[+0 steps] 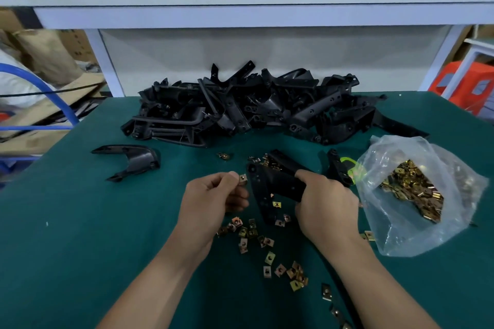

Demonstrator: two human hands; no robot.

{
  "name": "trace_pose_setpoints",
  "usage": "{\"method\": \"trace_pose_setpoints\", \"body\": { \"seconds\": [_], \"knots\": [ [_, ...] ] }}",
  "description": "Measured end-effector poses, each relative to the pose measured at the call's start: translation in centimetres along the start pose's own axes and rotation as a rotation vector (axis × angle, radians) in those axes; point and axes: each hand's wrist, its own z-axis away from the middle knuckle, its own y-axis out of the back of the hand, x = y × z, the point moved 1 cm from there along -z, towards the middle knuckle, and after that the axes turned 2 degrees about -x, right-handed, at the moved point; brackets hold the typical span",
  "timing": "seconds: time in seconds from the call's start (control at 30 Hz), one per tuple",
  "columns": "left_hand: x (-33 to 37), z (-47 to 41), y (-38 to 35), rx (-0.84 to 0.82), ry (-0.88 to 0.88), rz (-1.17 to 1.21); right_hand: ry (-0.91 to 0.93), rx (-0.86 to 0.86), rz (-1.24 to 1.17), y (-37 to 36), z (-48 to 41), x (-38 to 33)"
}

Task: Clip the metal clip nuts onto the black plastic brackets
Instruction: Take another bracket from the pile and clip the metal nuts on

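Brass-toned sheet metal, folded into a small U with a hole through it: that is the clip nut [242, 179] my left grip [211, 195] pinches between thumb and forefinger. It sits just beside the upper end of the black plastic bracket [275, 184], which my right grip [326, 200] clamps by its broad arm over the middle of the bench [80, 248]. I judge the job now is to turn the nut's open mouth square to the bracket's thin edge at a hole, then push straight until the holes line up. A skewed start would likely spread the springy legs. One seated nut [277, 204] already shows lower on the matte, slightly curved bracket. Loose nuts [256, 235] glint on the dull green cover towards the near edge. A crinkled clear bag [401, 238] holds more at the right edge, and a tangled heap of brackets [254, 107] lies along the far edge.
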Motion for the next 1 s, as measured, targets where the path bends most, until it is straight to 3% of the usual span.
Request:
{"method": "trace_pose_setpoints", "body": {
  "seconds": [0.13, 0.43, 0.73, 1.0],
  "knots": [
    [0.18, 0.25, -0.05, -0.051, -0.013, -0.014, -0.014, -0.025, 0.026, -0.11, -0.07, -0.12],
    [0.2, 0.36, -0.02, 0.012, -0.093, -0.157, -0.005, -0.013, 0.054, -0.13, 0.17, -0.63],
    [0.26, 0.58, -0.51, 0.086, -0.106, -0.065, -0.043, -0.022, -0.015, -0.3, 0.23, -0.77],
    [-0.1, 0.36, -0.35, 0.045, -0.085, -0.078, -0.046, -0.044, 0.032, -0.18, 0.02, -0.75]
  ]
}}
